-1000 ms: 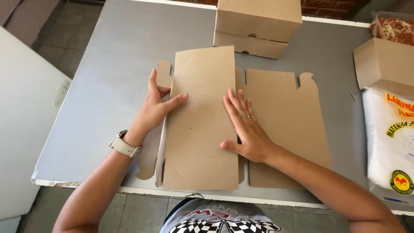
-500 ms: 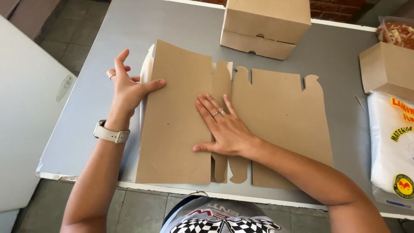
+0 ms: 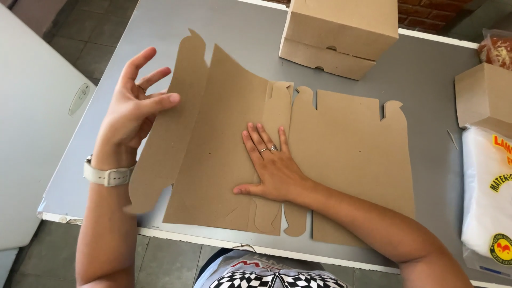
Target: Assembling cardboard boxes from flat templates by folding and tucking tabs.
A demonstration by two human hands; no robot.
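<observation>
The flat brown cardboard blank (image 3: 341,160) lay unfolded along the near edge of the grey counter (image 3: 106,138). The right hand (image 3: 272,165) pressed flat on its middle panel, fingers (image 3: 256,141) spread open. The left hand (image 3: 133,109), fingers open, touched the raised left flap (image 3: 170,128) near the counter's left edge. 1 assembled cardboard box (image 3: 341,32) stood at the far edge.

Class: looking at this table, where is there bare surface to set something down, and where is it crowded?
Bare grey table lies between the cardboard sheet and the far-left corner. The right edge is crowded by the small box and white bag.
</observation>
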